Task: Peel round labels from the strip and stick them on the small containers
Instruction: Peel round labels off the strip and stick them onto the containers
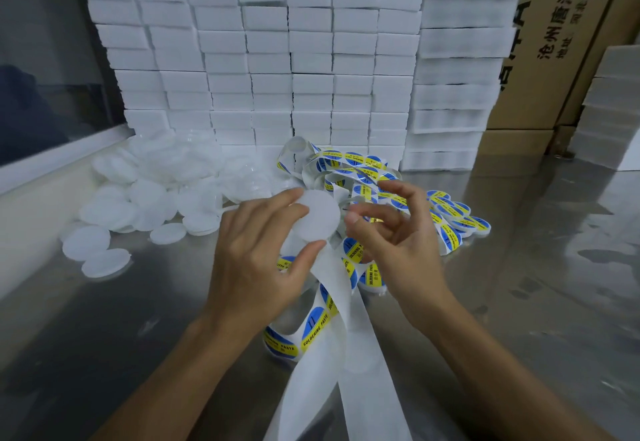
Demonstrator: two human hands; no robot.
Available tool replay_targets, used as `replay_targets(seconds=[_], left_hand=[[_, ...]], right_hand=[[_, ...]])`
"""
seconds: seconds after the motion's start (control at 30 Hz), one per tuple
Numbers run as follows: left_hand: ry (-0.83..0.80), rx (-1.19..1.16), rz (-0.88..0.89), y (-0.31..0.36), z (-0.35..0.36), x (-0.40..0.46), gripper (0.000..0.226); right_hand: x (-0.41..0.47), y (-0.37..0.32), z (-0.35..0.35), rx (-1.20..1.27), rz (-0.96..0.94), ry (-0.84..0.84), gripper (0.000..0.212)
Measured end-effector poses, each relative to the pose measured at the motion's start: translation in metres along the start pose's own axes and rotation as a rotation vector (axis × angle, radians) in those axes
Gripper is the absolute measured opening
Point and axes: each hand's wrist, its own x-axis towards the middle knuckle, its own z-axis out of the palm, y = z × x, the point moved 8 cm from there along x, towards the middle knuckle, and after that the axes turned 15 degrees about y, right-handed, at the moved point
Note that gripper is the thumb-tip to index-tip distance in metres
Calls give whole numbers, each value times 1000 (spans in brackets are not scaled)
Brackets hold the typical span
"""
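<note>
Behind, white foam blocks (311,69) on steel table (519,284), cartons (561,42).

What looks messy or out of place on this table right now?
The label strip lies in a loose tangle behind the hands, its spent white backing trailing toward the camera. The unlabelled containers sit in a jumbled heap on the left.

**Cool, even light; soft at the edges**

Light is bright and bluish, falling from above. The steel tabletop (519,267) shows smeared pale reflections at its right side and near edge, with faint shadows under the hands. White foam blocks (311,59) are nearly blown out, seams barely readable. Wide-angle distortion bows the stacks outward. Corners and the fingers (391,186) look slightly motion-blurred.
</note>
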Motion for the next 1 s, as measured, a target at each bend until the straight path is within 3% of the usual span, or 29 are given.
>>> replay_targets(seconds=[0.17, 0.23, 0.3, 0.43, 0.53, 0.67, 0.8, 1.0], left_hand=[[-11, -38, 39, 10, 2, 0, 34], [-41, -103, -19, 8, 4, -1, 44], [-69, -245, -271, -4, 7, -2, 55], [-45, -729, -1123, -35, 22, -21, 56], [-112, -883, -1371, -41, 31, -32, 45], [-209, -1000, -1503, -33, 41, -41, 37], [-205, -1034, -1545, -33, 43, -44, 32], [-133, -1000, -1589, -43, 39, -48, 30]], right_hand=[[-9, 3, 11, 58, 41, -26, 44], [-9, 1, 11, 59, 39, -24, 43], [-9, -1, 9, 67, 40, -13, 43], [-8, -3, 6, 96, 46, 10, 41], [-8, -4, 6, 66, 35, -1, 41], [-8, -3, 6, 38, 33, -4, 40], [-8, -3, 6, 30, 30, 13, 36], [4, -18, -16, -168, -173, 220, 13]])
